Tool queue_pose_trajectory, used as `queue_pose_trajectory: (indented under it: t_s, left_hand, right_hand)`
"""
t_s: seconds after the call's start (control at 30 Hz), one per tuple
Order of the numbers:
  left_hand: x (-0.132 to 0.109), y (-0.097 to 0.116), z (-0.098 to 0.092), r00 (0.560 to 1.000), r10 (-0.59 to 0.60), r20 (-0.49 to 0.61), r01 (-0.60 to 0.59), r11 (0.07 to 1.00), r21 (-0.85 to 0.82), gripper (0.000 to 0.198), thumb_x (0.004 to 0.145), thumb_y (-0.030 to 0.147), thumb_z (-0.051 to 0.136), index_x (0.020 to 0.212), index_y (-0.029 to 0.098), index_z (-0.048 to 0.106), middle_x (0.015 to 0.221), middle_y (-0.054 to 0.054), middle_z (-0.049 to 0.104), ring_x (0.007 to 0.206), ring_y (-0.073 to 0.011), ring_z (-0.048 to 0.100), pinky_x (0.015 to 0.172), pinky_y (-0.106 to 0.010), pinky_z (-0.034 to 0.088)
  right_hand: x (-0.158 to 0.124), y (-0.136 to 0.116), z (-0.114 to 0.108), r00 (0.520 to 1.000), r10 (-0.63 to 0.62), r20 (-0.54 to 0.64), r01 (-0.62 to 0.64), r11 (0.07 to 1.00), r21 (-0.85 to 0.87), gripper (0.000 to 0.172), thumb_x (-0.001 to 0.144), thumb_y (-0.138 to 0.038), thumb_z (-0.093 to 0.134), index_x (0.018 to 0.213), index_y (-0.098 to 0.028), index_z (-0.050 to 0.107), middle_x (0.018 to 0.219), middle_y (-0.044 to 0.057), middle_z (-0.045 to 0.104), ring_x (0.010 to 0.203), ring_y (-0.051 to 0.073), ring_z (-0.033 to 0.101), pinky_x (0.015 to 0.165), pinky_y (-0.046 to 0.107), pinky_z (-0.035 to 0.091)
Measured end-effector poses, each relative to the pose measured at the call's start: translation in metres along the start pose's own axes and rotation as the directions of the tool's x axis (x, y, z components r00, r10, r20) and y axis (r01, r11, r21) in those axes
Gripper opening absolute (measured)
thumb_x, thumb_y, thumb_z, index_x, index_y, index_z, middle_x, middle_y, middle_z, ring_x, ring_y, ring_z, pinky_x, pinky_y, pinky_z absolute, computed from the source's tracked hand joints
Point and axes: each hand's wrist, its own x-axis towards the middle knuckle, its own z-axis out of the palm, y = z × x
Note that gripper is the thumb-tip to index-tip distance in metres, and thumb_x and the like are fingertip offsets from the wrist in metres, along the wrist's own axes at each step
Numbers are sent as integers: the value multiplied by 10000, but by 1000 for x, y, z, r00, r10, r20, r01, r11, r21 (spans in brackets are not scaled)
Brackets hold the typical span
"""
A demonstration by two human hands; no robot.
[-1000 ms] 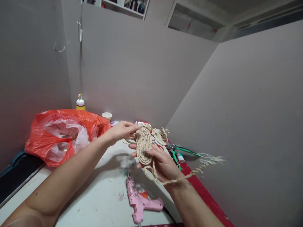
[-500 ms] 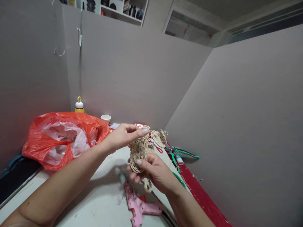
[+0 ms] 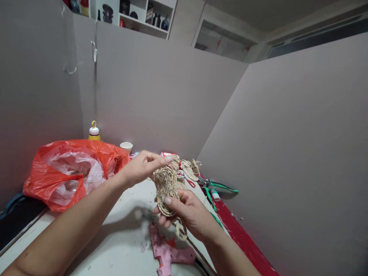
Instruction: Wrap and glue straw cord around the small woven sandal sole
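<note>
A beige woven straw piece [image 3: 166, 188], long and rounded at its ends, is held up over the table. My right hand [image 3: 186, 209] grips its lower end, thumb on top and fingers beneath. My left hand [image 3: 146, 166] is at the piece's upper end with thumb and fingers close together; whether it pinches the straw is hidden. A straw loop [image 3: 180, 230] hangs below my right hand. Under the hands lies a pink glue gun [image 3: 169, 253] on the white table [image 3: 120, 237].
A red plastic bag [image 3: 71, 172] fills the left side, with a yellow bottle [image 3: 94, 133] and white cup [image 3: 126, 147] behind. More straw pieces [image 3: 189, 168] and green-handled pliers [image 3: 221, 186] lie at the right, near the grey partition [image 3: 287, 153].
The straw piece now shows its upper end more fully, with my left thumb above it rather than over it. The whole view has shifted slightly.
</note>
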Motion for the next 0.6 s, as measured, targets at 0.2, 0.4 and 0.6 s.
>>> queue_pose_trajectory:
  t_s: [0.2,0.4,0.6]
  left_hand:
    - [-3,6,-9,977,130,-169,-106,983,148,455,836,552,578,974,146,730,716,-30,659,602,-112,549,569,-228,451]
    - [-3,7,-19,993,116,-8,-116,992,-46,283,773,345,735,1002,178,731,787,-21,692,672,-99,582,627,-212,481]
    - [-3,7,-14,993,92,75,-80,985,-152,151,762,176,718,912,160,720,781,-16,687,687,-105,592,638,-233,490]
  right_hand:
    - [-2,1,-2,999,-17,-48,14,999,-45,358,811,-483,691,780,-127,719,613,58,722,477,113,626,462,204,474]
    - [0,0,0,996,-41,-81,36,997,-71,348,798,-480,701,767,-134,686,646,54,725,503,118,640,495,218,491]
    - [2,-6,1,989,-101,-108,91,991,-93,280,786,-423,722,786,-145,688,691,50,718,569,156,671,535,260,511]
